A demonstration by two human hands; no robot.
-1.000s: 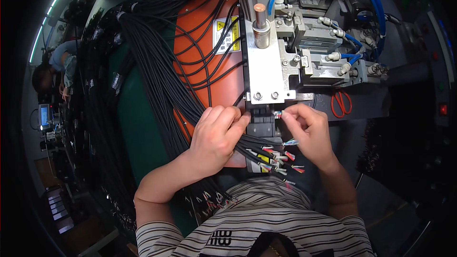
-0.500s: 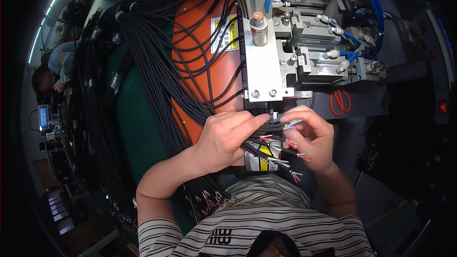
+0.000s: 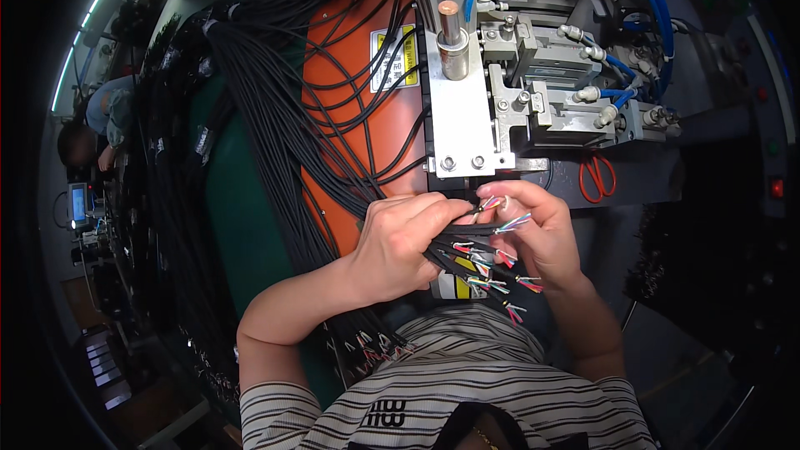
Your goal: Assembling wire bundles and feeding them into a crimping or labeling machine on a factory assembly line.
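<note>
Head view, black cables (image 3: 275, 125): a long bundle sweeping down across an orange-red surface (image 3: 387, 143) to the left hand.
Metal machine (image 3: 461, 121): just beyond both hands, blue hoses (image 3: 664, 8) at its right.
Left hand (image 3: 396, 242): fingers curled closed around several cable ends.
Right hand (image 3: 542, 237): fingers half bent, near the wires; whether they grip any, I cannot tell.
Red handles (image 3: 597, 173): right of the machine.
Coloured wires (image 3: 514, 222): fanning from the cable tips.

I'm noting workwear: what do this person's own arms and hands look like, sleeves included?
The left hand and right hand are bare and ungloved. The forearms are bare too, with nothing visibly worn on them. The short sleeves are pale with dark stripes.
</note>
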